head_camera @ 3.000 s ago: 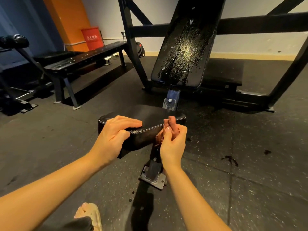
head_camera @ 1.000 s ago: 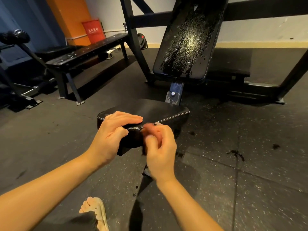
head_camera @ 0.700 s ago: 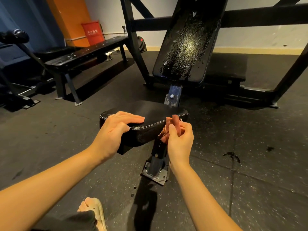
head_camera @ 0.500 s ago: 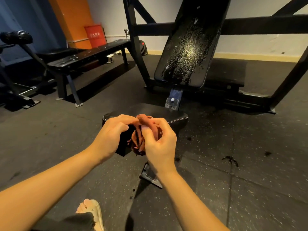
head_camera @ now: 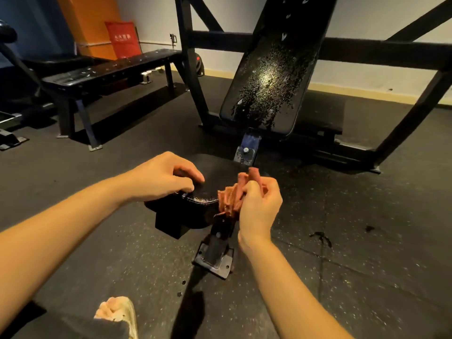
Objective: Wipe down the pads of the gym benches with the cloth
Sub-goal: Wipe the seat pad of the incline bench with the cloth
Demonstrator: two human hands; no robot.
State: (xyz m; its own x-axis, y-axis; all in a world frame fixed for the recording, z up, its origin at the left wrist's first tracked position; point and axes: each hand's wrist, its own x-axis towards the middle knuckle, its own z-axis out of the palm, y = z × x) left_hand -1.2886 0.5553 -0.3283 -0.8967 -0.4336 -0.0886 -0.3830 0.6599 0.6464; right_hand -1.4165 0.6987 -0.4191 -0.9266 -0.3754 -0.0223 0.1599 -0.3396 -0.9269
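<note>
While one left hand (head_camera: 163, 181) lay on the single seat pad (head_camera: 212, 187), bent fingers released and gripping nothing, one right hand (head_camera: 260, 209) pinched one reddish cloth (head_camera: 231, 195) at the pad's right edge, partly hiding it. One speckled back pad (head_camera: 274, 77) was cut off above. One flat bench (head_camera: 107, 73) stood farther left.

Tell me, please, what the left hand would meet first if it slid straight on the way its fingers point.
Probably the cloth bunched in the right hand: the left hand points rightward across the seat pad. Depth is unclear.
</note>
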